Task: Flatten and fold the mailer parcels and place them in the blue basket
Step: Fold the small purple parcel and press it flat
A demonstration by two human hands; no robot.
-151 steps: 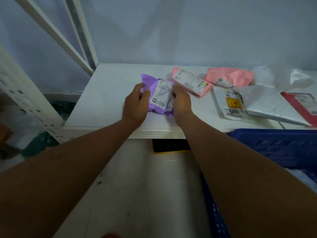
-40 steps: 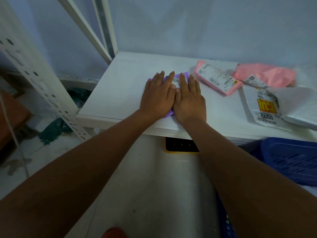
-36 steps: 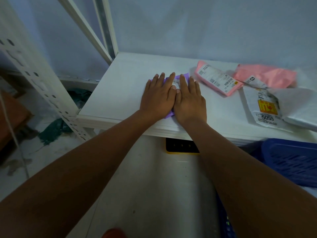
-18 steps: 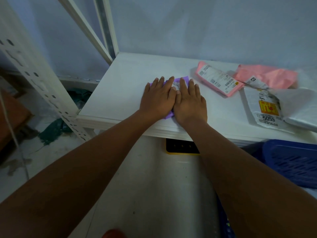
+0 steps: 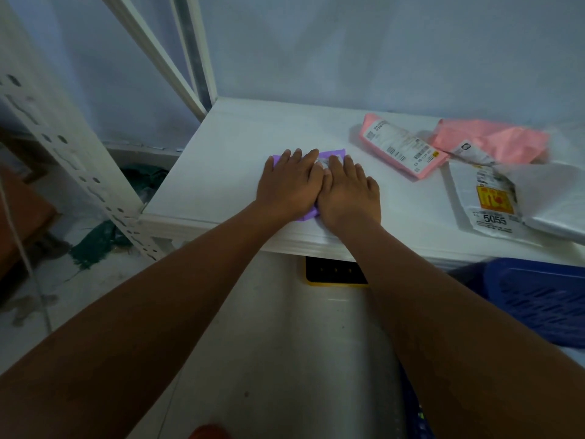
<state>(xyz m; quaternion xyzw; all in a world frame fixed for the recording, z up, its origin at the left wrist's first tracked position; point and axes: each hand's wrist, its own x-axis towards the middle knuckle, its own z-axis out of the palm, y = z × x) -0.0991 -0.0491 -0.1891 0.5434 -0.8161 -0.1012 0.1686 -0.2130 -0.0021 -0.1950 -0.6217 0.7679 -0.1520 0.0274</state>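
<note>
The white shelf (image 5: 240, 147) is what's carrying everything here. Near its front edge, left of the rest, the purple mailer (image 5: 337, 152) lies flat on it. My left hand (image 5: 289, 182) and right hand (image 5: 348, 188) are spread on top of it, side by side and touching, so only its far corners and a near bit peek out. To the right, a pink mailer (image 5: 402, 150) with a white label sits at an angle. Farther right there's a crumpled pink mailer (image 5: 500, 141), touching a white mailer (image 5: 484, 198) stickered 5055. A silvery mailer (image 5: 550, 198) lies against that one's right side.
</note>
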